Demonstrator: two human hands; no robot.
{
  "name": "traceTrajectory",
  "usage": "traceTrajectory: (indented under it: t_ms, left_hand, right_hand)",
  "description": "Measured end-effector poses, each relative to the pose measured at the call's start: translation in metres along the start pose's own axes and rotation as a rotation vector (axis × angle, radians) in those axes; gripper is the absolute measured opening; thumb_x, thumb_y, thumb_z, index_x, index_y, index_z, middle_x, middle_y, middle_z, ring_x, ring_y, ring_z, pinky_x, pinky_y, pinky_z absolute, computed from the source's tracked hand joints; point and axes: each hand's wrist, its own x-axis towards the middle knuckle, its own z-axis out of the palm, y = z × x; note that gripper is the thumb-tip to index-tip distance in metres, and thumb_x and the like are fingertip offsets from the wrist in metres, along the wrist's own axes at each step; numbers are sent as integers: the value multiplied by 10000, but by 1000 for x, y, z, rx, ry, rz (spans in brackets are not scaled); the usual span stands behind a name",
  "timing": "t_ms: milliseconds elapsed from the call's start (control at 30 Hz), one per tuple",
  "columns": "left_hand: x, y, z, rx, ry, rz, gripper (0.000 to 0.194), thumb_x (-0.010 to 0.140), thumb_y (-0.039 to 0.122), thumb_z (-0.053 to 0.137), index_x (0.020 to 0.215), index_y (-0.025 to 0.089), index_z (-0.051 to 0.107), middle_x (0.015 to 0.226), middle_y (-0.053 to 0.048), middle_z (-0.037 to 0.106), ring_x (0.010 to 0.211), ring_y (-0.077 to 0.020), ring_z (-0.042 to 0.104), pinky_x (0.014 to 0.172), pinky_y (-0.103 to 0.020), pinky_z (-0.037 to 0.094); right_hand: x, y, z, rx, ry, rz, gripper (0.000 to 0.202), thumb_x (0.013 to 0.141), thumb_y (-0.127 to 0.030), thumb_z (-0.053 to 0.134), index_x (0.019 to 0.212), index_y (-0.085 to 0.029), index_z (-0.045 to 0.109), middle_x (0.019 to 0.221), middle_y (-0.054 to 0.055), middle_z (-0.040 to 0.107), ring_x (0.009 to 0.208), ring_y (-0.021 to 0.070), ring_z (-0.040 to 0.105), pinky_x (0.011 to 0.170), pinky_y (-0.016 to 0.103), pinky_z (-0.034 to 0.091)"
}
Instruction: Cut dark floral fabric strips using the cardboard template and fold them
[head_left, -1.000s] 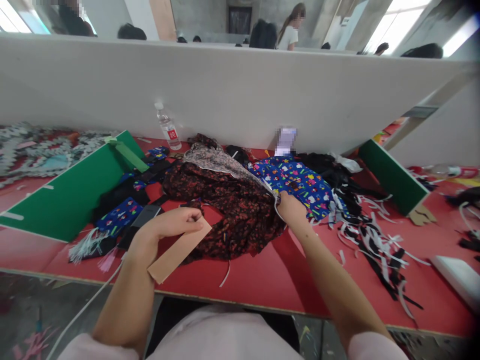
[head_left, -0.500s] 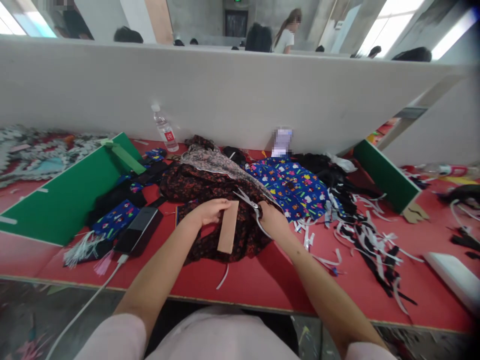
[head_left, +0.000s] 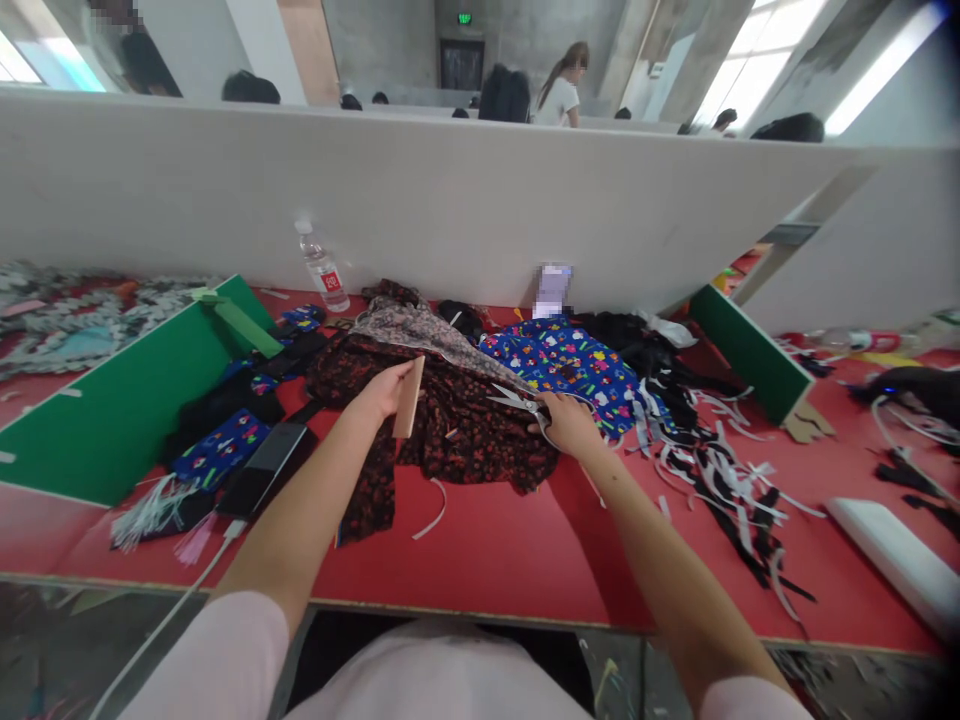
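Note:
My left hand [head_left: 385,392] is closed on a flat tan strip [head_left: 407,402], like cardboard or wood, seen nearly edge-on above the cloth. Beneath it lies a bunched dark brown fabric with a reddish floral print [head_left: 472,445]; a narrow flap of it [head_left: 369,500] reaches toward the front edge. My right hand [head_left: 571,425] grips a pair of scissors [head_left: 516,400] by the handles, blades parted and pointing left over the fabric. Fingers of that hand rest at the cloth's right side, and whether they also pinch it I cannot tell.
Blue cartoon-print fabric [head_left: 577,360] lies behind my right hand. White and black offcuts [head_left: 720,480] litter the right. A water bottle [head_left: 325,275] and a phone [head_left: 553,290] stand by the partition [head_left: 450,200]. Green boards [head_left: 135,400] flank the red table [head_left: 495,560]; a corded black device [head_left: 264,470] lies left.
My left hand has moved left with the tan strip, which has turned from face-on to nearly edge-on. The floral fabric has shifted, with a flap now at its left. The scissors remain in my right hand.

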Motion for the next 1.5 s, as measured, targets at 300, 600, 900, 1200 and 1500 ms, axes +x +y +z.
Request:
traceTrajectory:
  t_ms: [300,600,900,1200,1500]
  left_hand:
    - [-56,-21,-7,262,-183,-166,252,704,302,698,878,132,633,739,-65,678,601,-175,645,563,-273,510]
    - [-116,-20,-9,416,-140,-54,364,669,476,692,847,174,594,657,1,649,548,-149,625,518,-242,480]
    - [-144,-30,-27,527,-10,-95,437,652,549,658,884,187,580,647,-19,661,583,-202,656,499,-261,478]
    - [-115,-43,-14,15,70,-63,172,855,256,488,869,129,603,719,-69,690,626,-167,665,616,-280,538]
    - [-102,-57,-4,-145,104,-179,256,904,273,377,889,122,584,934,-142,683,869,-245,671,749,-405,536]
  right_hand:
    - [18,4,-20,-82,-20,16,550,701,-283,693,1203,-145,517,1106,172,583,1041,310,519,856,375,360]
    - [-51,-65,-2,77,-171,-589,176,794,-314,618,941,-220,641,940,53,598,925,201,529,812,300,363]
    - [-66,-29,-18,30,-400,-621,78,771,-247,618,773,-235,695,838,25,642,844,178,573,720,276,341]
    - [-37,-98,-38,116,-125,-633,285,939,-222,370,962,-182,651,960,66,657,937,158,574,843,260,389]
    - [8,-96,10,10,-89,-186,405,827,-287,578,1189,-113,530,1227,213,516,1147,339,457,855,476,417]
